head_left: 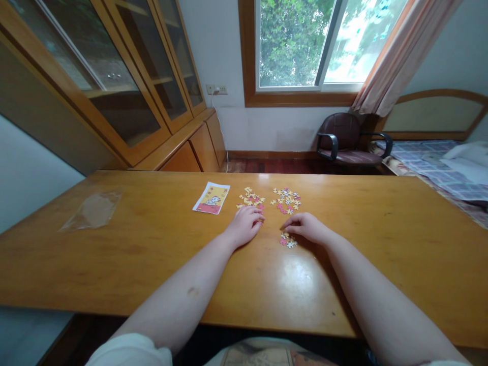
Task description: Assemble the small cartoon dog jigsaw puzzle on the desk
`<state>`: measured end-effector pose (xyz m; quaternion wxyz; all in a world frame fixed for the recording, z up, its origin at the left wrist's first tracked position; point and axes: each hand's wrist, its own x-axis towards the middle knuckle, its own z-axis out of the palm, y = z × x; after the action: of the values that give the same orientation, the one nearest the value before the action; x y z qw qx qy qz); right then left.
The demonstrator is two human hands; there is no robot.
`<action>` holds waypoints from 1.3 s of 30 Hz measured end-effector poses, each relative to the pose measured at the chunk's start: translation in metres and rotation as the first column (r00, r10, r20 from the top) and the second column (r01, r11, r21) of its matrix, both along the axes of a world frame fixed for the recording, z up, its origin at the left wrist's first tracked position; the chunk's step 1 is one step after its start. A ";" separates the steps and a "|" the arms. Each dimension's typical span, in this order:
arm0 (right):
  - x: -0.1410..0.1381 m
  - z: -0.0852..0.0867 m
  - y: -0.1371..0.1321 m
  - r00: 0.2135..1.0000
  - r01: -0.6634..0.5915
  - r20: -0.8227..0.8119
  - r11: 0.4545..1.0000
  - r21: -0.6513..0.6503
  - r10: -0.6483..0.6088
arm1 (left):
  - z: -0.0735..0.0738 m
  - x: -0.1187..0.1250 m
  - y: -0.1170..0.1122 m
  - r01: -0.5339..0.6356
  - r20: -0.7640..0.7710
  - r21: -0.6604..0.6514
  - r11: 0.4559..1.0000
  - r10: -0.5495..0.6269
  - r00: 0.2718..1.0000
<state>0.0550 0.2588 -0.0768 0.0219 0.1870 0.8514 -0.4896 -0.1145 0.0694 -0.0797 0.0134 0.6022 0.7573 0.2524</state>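
Observation:
Two loose heaps of small yellow, pink and white jigsaw pieces lie on the wooden table (114,244): a left heap (251,199) and a right heap (286,199). My left hand (246,223) rests palm down just below the left heap, its fingers curled together at the heap's near edge. My right hand (308,226) rests beside a small joined cluster of pieces (287,240), fingertips pinched close over it. What the fingers hold is too small to make out. A picture card (212,197) lies left of the heaps.
A crumpled clear plastic bag (93,209) lies at the table's left. Beyond the table stand a glass-fronted wooden cabinet (125,86), a dark armchair (348,140) under the window, and a bed (450,162) at the right.

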 end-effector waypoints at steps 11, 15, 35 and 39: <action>-0.003 -0.005 -0.001 0.983 0.160 -0.142 0.920 0.359 -0.115 | 0.002 0.001 0.000 0.002 0.028 -0.012 1.000 -0.002 1.000; -0.001 -0.001 0.000 0.992 -0.004 -0.112 0.891 0.453 0.061 | 0.003 0.001 0.000 0.004 0.030 -0.012 1.000 -0.004 1.000; -0.001 -0.002 -0.002 0.993 -0.003 -0.115 0.975 0.221 0.029 | 0.003 0.001 0.000 0.000 0.040 -0.006 1.000 0.000 0.999; -0.004 -0.005 -0.002 0.984 0.078 -0.178 0.903 0.423 -0.002 | 0.003 0.001 0.000 0.002 0.035 -0.005 1.000 -0.002 0.999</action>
<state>0.0512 0.2564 -0.0815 -0.1040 0.1615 0.9326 -0.3055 -0.1136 0.0697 -0.0764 0.0287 0.5984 0.7569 0.2610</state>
